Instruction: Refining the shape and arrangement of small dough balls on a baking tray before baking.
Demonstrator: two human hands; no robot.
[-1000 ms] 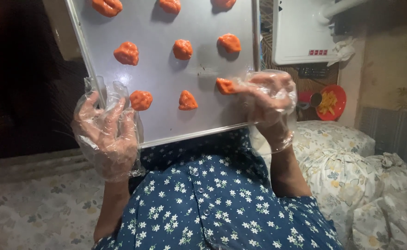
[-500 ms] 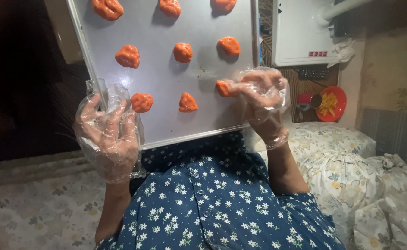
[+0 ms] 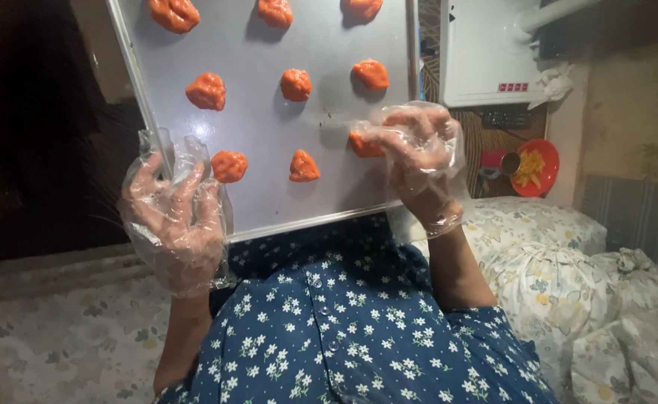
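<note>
We see a flat grey tray (image 3: 329, 142) across our lap, already dotted with nine orange dough lumps (image 3: 206, 90) in three rows (bare space remains near its lower edge). Our left hand (image 3: 173, 217), gloved, rests spread wide on the tray's left rim; our right hand (image 3: 417, 153) pinches the newest lump (image 3: 360, 144).
</note>
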